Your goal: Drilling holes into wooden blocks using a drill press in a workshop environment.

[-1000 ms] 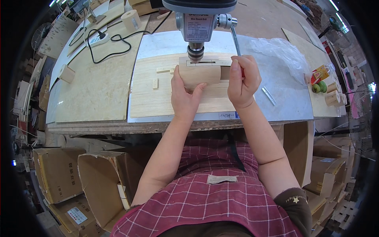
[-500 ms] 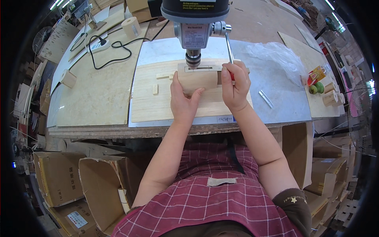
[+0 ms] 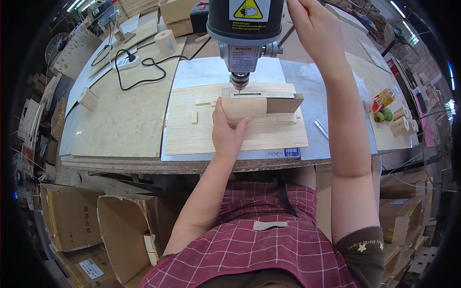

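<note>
- The pale, smooth wooden piece with a rounded front (image 3: 244,108) sits right below the silver, round drill chuck (image 3: 239,80). Its long side runs left to right, across the person's front.
- A thin, dark slot (image 3: 249,94) on its top runs the same way. The chuck is over the left part of this slot. I can't tell if the thin bit touches the wood.
- The left hand (image 3: 227,135) is the near one and touches the piece. The right hand (image 3: 314,24) is well apart from it, farther away and to the right.
- The left hand holds the piece by its near left corner, fingers along the left end and thumb on the near edge. That arm reaches forward and a little right.
- The right arm stretches far forward, nearly straight, up beside the big grey and black drill head (image 3: 244,33). The fingers go past the top edge of my view, so I can't tell if they hold anything.
- A brown, flat wooden block (image 3: 283,105) sticks out past the piece's right end. Both are above a wide, pale wooden board (image 3: 192,139) on the tabletop (image 3: 125,139).
</note>
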`<state>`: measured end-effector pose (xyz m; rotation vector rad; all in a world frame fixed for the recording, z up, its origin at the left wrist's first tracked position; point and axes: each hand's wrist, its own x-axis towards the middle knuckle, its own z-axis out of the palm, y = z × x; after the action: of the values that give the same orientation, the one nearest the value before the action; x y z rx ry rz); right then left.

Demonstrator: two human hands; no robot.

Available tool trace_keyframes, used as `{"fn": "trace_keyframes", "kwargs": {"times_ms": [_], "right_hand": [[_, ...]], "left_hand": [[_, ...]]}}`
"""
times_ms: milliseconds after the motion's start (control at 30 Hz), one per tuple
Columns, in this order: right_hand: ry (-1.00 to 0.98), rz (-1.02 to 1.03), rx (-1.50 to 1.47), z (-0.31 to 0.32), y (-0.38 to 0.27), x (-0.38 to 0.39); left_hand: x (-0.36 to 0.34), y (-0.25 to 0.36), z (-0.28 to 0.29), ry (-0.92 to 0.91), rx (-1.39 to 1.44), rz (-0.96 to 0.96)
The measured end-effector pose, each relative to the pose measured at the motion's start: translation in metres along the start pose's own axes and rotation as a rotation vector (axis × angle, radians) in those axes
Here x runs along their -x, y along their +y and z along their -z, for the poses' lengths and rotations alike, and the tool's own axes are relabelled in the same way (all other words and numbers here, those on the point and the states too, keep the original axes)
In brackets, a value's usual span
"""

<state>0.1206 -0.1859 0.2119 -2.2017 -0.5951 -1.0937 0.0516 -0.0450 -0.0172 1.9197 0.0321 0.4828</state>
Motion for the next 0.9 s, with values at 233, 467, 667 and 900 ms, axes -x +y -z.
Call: {"fn": "trace_keyframes", "kwargs": {"times_ms": [233, 467, 667, 900], "right_hand": [[-0.037, -0.101, -0.025, -0.029, 0.061, -0.023], [-0.538, -0.333, -0.170, -0.015, 0.095, 0.081], [-0.622, -0.446, -0.195, -0.020, 0.100, 0.164], [-0.611, -0.466, -0.419, -0.006, 0.039, 0.179]], "left_hand": [[-0.001, -0.002, -0.005, 0.020, -0.033, -0.066], [0.001, -0.004, 0.001, 0.038, -0.036, -0.093], [-0.002, -0.002, 0.017, -0.069, -0.017, 0.076], [0.030, -0.002, 0.089, 0.049, -0.351, -0.432]]}}
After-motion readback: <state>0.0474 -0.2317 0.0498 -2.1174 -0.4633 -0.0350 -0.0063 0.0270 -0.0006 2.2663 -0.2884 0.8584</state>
